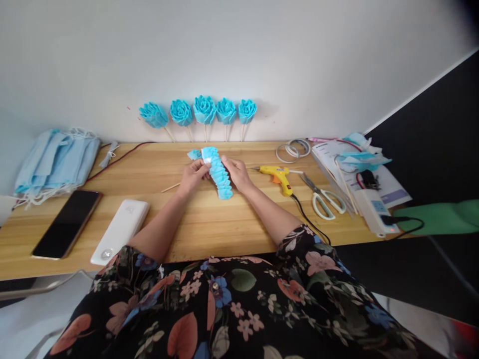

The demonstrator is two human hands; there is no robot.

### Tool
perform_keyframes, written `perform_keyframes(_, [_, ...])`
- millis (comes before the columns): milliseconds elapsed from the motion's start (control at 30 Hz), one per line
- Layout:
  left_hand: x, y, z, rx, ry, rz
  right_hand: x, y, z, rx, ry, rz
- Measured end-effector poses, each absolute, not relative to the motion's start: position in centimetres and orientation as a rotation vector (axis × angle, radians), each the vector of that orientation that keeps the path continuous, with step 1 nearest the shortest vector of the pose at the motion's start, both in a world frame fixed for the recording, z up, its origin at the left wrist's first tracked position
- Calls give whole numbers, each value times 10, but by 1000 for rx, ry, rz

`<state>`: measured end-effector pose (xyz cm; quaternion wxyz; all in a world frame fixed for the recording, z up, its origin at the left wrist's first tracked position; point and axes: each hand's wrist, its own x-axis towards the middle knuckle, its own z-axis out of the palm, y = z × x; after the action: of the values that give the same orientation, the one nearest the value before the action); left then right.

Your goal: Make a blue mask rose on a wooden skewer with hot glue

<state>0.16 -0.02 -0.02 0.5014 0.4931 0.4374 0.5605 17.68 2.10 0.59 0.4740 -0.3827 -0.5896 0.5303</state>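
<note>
Left of centre in the frame, a thin stick (171, 188) juts beside our left hand (193, 176), whose thumb and fingers pinch the pleated blue strip (220, 177) at mid-frame; our right hand (238, 174) meets its right edge, grip partly hidden, so we cannot tell. We seem to be arranging pleats; next calls for gentle pressure.

A single head-worn camera faces forward and down from above the wearer's black floral-print fabric garment (243, 281), which occupies the near foreground. The flat, light-brown wood-grain tabletop (224, 229) extends across mid-frame at close range; the smooth white wall (232, 45) backs the view. Coverage is wide-angle.
</note>
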Motion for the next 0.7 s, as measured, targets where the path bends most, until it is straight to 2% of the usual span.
perform_keyframes(700, [1, -1, 0, 1165, 1019, 1350, 175, 21, 5, -972, -1538, 1302])
